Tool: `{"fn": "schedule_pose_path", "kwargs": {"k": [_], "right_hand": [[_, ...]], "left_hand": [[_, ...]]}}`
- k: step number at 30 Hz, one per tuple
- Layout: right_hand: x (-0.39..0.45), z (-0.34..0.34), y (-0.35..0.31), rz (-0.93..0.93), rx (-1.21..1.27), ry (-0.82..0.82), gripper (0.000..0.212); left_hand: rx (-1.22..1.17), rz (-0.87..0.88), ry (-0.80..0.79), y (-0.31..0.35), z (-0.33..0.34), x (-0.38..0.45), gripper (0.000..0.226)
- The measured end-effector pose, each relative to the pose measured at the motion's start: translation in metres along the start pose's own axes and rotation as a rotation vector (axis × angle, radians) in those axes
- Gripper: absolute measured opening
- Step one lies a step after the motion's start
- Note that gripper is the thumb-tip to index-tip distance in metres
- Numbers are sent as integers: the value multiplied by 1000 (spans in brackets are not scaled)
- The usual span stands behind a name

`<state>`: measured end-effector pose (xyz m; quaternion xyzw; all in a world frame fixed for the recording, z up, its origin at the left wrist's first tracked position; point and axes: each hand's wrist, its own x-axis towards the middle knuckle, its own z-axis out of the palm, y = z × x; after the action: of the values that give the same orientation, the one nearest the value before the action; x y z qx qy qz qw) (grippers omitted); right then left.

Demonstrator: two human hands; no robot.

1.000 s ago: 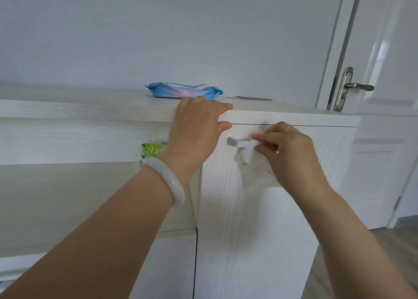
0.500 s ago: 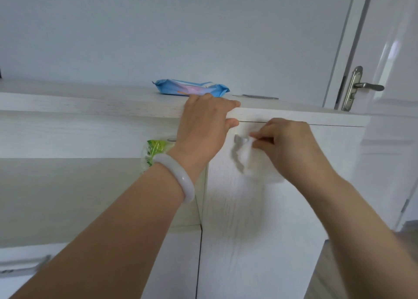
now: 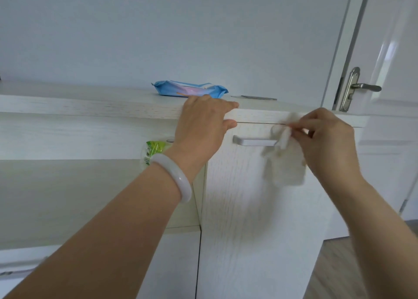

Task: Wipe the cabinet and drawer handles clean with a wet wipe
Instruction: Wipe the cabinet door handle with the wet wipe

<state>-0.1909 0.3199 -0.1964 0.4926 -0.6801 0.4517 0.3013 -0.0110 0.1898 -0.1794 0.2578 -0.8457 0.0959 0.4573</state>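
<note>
**Wiping the cabinet handle**

Pinching a crumpled white wet wipe (image 3: pixel 285 162) between curled fingers, the right hand (image 3: pixel 328 140) presses it against the right end of the silver bar handle (image 3: pixel 254 141) on the cabinet door (image 3: pixel 248 208). The wipe hangs limp and blurred below that hand. The left hand (image 3: pixel 203 126) rests with straight fingers on the counter (image 3: pixel 90 105) edge, just left of the handle. A blue wipes pack (image 3: pixel 190 89) lies behind it.

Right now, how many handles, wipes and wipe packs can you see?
Handles: 2, the cabinet handle and the door handle
Wipes: 1, the wipe pinched by the right hand
Wipe packs: 1, the blue pack
Total: 4
</note>
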Motion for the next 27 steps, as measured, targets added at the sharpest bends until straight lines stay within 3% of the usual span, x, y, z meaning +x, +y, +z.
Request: {"fn": "schedule_pose_path", "kwargs": {"k": [3, 11, 19, 27], "right_hand": [[-5, 6, -7, 96, 158, 76, 15], [-21, 6, -3, 119, 440, -178, 26], [-18, 15, -8, -37, 46, -126, 25], [-19, 14, -12, -81, 20, -132, 21]], "left_hand": [[-6, -15, -6, 0, -1, 0, 40], [-3, -61, -25, 6, -2, -1, 41], [11, -34, -17, 6, -4, -1, 41], [7, -35, -1, 8, -4, -2, 40]]}}
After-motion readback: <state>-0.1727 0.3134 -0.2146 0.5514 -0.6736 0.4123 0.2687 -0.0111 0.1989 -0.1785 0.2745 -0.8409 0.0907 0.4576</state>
